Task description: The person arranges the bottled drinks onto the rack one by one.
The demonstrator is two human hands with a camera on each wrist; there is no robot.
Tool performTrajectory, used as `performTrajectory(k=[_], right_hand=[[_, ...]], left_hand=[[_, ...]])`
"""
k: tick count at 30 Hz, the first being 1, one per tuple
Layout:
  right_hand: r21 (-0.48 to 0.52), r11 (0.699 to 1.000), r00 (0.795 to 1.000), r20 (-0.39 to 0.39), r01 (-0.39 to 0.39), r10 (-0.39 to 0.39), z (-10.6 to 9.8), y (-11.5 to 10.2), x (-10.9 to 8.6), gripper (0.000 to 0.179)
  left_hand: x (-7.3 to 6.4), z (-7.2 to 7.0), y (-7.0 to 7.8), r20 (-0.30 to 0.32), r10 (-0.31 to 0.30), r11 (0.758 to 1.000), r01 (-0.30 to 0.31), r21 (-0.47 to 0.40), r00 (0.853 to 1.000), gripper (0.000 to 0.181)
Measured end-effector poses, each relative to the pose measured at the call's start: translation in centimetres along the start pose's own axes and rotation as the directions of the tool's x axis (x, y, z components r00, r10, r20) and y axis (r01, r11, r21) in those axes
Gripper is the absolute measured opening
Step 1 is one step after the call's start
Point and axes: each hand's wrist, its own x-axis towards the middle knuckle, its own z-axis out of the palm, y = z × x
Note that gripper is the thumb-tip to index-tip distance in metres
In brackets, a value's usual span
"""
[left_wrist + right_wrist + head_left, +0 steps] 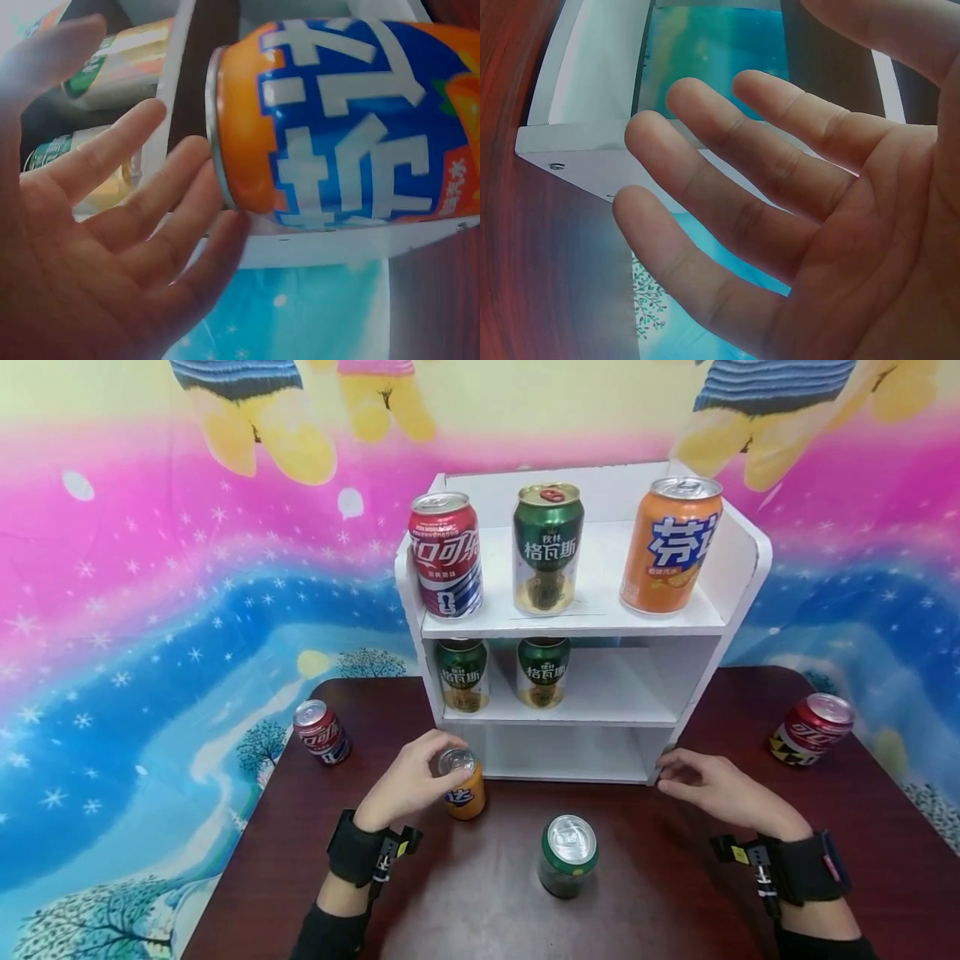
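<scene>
An orange soda can stands upright on the table by the shelf's lower left corner. My left hand is at its top, fingers spread and only slightly bent. In the left wrist view, fingertips lie at the rim of the orange can, and the thumb is apart from it; whether they touch cannot be told. My right hand is by the bottom right corner of the white shelf, holding nothing. Its fingers are loosely extended in the right wrist view. A green can stands between the hands.
On the shelf's top level stand a red can, a green-and-gold can and an orange can. Two green-and-gold cans occupy the middle level. Red cans stand at the table's left and right. A patterned cloth hangs behind.
</scene>
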Motion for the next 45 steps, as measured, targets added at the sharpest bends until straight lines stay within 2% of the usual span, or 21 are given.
performTrajectory(k=[5,11,16,21,24,32,39,42,45], right_hand=[[0.004,1.0,1.0,0.004,-0.008,0.008,0.1,0.0,-0.1,0.042],[-0.004,1.0,1.0,-0.001,-0.013,0.013,0.0,0.0,0.0,0.04],[-0.004,1.0,1.0,0.004,-0.022,0.022,0.0,-0.1,0.1,0.041],[-0.009,1.0,1.0,0.0,-0.012,0.012,0.0,-0.1,0.1,0.041],[-0.015,1.0,1.0,-0.007,-0.008,0.008,-0.1,-0.2,0.1,0.041],[-0.01,1.0,1.0,-0.003,-0.011,0.011,0.1,-0.4,0.0,0.042],[-0.011,1.0,1.0,0.002,-0.016,0.016,0.2,-0.2,0.1,0.042],[-0.017,1.0,1.0,0.002,-0.014,0.014,0.3,-0.1,0.2,0.042],[-0.025,1.0,1.0,-0.003,-0.008,0.008,0.3,0.0,0.3,0.041]], left_hand=[[0.0,1.0,0.3,0.001,-0.023,0.994,0.023,0.106,1.0,0.047],[0.4,2.4,0.3,-0.04,-0.047,0.97,0.055,0.236,0.998,0.056],[0.6,3.6,0.5,-0.085,-0.056,0.928,0.083,0.363,0.995,0.054],[0.6,4.6,0.4,-0.134,0.035,0.86,0.039,0.509,0.99,0.055],[0.5,4.8,0.4,-0.13,0.077,0.829,0.008,0.559,0.989,0.057],[0.5,4.6,0.2,-0.088,0.042,0.843,0.012,0.538,0.995,0.06],[0.3,4.6,-0.1,-0.041,-0.064,0.864,0.076,0.498,0.997,0.073],[0.4,4.8,-0.2,-0.042,-0.086,0.864,0.096,0.494,0.995,0.076],[0.6,4.9,-0.4,-0.063,-0.079,0.861,0.1,0.498,0.995,0.074]])
